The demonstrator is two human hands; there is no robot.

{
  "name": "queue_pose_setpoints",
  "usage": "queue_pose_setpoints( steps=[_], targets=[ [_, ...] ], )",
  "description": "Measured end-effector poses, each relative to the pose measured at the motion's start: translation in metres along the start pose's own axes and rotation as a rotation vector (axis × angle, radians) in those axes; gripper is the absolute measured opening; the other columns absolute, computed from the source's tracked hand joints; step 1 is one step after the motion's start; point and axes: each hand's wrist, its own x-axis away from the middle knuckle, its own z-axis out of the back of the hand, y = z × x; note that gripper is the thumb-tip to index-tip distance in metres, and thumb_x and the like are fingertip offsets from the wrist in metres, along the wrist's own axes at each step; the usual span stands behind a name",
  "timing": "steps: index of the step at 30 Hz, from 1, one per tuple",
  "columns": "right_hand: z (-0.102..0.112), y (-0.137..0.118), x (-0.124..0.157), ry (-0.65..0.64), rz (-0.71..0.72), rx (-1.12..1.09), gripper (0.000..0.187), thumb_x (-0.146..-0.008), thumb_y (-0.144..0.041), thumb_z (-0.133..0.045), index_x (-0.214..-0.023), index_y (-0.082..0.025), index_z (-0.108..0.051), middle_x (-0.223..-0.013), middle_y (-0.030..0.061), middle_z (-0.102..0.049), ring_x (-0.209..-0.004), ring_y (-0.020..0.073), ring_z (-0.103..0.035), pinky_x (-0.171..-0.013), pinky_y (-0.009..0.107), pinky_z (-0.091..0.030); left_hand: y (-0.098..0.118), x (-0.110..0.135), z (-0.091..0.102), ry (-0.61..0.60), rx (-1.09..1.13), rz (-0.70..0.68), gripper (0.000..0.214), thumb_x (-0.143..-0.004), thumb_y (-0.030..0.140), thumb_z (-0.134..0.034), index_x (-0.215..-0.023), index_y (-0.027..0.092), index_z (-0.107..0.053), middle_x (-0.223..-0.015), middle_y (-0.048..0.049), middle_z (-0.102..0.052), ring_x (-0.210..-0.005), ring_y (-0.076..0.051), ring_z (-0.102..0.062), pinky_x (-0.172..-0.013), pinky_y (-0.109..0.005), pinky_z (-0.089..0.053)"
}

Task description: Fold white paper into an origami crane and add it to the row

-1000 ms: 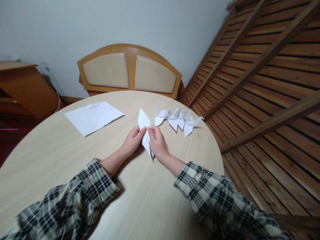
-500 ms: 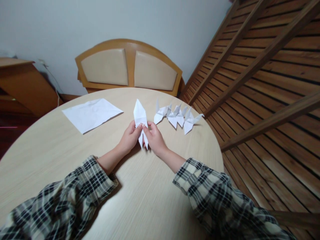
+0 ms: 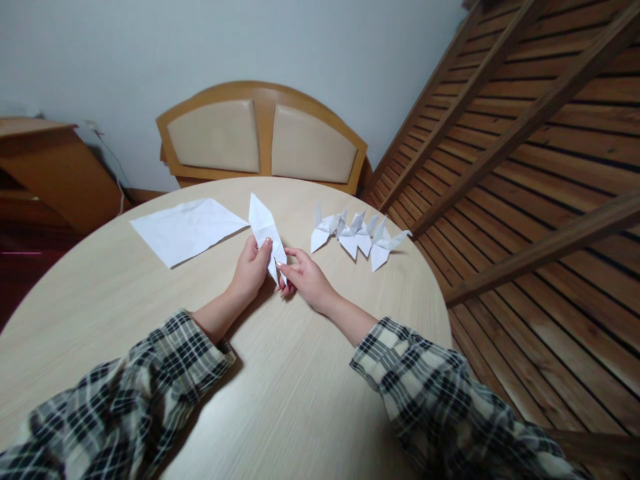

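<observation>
Between my hands is a white folded paper (image 3: 262,220), long and narrow, with a broad pointed top and two slim legs at the lower end. My left hand (image 3: 251,267) grips its left side near the middle, thumb on top. With thumb and fingers, my right hand (image 3: 306,277) pinches the right lower leg. The paper leans with its tip to the upper left. Right of my hands, several white paper cranes (image 3: 379,250) stand in a row close together. A white sheet of paper (image 3: 187,230) lies flat and slightly creased on the left.
Everything rests on a round pale wooden table (image 3: 280,400). Behind it stands a wooden headboard (image 3: 265,127) with two beige panels against the wall. A slatted wooden screen (image 3: 530,167) rises along the right edge, and a brown cabinet (image 3: 55,173) is at the far left.
The folded paper has tilted, its tip swinging left. My right hand has shifted from the paper's middle to its right lower leg, while my left hand still grips the side.
</observation>
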Motion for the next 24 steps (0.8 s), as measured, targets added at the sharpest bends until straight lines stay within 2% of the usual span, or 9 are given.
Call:
queue_pose_setpoints(
  steps=[3,6,12,15,20,22,24],
  targets=[
    [0.0,0.002,-0.001,-0.027,-0.034,-0.011,0.018,-0.088,-0.033,-0.059,-0.093,-0.018,-0.05,-0.057,-0.0062,-0.062,-0.046,0.0078,-0.059,-0.046,0.018,-0.049,0.001,0.0,-0.001,0.004,0.0,-0.003,0.023,-0.086,0.043,-0.056,-0.091,0.022,-0.05,-0.064,0.0038,-0.054,-0.052,-0.013,-0.053,-0.047,-0.024,-0.043],
    [0.001,0.001,-0.002,-0.06,-0.063,0.005,0.025,-0.088,-0.036,-0.059,-0.075,-0.017,-0.051,-0.056,-0.0037,-0.063,-0.049,0.0078,-0.061,-0.046,0.017,-0.048,0.002,0.001,-0.002,-0.012,0.014,0.002,0.023,-0.086,0.044,-0.056,-0.09,0.022,-0.05,-0.064,0.0042,-0.054,-0.051,-0.012,-0.053,-0.048,-0.024,-0.043],
    [0.002,-0.005,0.0,-0.108,-0.139,0.048,0.032,-0.09,-0.041,-0.056,-0.07,-0.016,-0.051,-0.054,-0.0012,-0.064,-0.045,0.0079,-0.059,-0.044,0.017,-0.046,0.003,0.002,-0.003,-0.03,0.047,0.012,0.024,-0.085,0.044,-0.057,-0.088,0.022,-0.048,-0.062,0.0053,-0.053,-0.046,-0.011,-0.049,-0.043,-0.023,-0.039],
    [0.003,-0.004,0.002,-0.098,-0.076,0.11,0.034,-0.09,-0.041,-0.054,-0.066,-0.018,-0.05,-0.047,-0.0043,-0.058,-0.039,0.0076,-0.052,-0.039,0.017,-0.041,0.001,0.001,-0.002,0.016,0.001,-0.04,0.023,-0.086,0.042,-0.057,-0.089,0.02,-0.05,-0.066,0.0039,-0.054,-0.053,-0.012,-0.051,-0.049,-0.023,-0.041],
    [0.003,0.0,0.007,-0.004,0.075,0.275,0.039,-0.092,-0.039,-0.051,-0.058,-0.018,-0.047,-0.043,-0.007,-0.047,-0.036,0.0057,-0.043,-0.037,0.017,-0.033,-0.002,0.0,-0.002,0.049,-0.034,-0.058,0.02,-0.086,0.038,-0.057,-0.088,0.019,-0.052,-0.07,0.0031,-0.053,-0.06,-0.013,-0.05,-0.055,-0.024,-0.042],
    [0.002,0.001,0.009,0.01,0.085,0.284,0.038,-0.092,-0.039,-0.05,-0.06,-0.019,-0.047,-0.043,-0.0072,-0.047,-0.036,0.0063,-0.042,-0.037,0.018,-0.032,-0.002,-0.001,-0.002,0.04,-0.027,-0.049,0.019,-0.086,0.037,-0.057,-0.087,0.019,-0.052,-0.069,0.0035,-0.052,-0.06,-0.012,-0.049,-0.055,-0.024,-0.041],
    [0.0,0.001,0.011,-0.011,0.066,0.243,0.032,-0.091,-0.036,-0.052,-0.064,-0.019,-0.047,-0.046,-0.007,-0.05,-0.038,0.0073,-0.045,-0.039,0.019,-0.036,-0.002,-0.001,-0.002,0.037,-0.017,-0.033,0.019,-0.085,0.037,-0.057,-0.087,0.019,-0.052,-0.069,0.0041,-0.05,-0.059,-0.012,-0.047,-0.055,-0.023,-0.04]
  ],
)
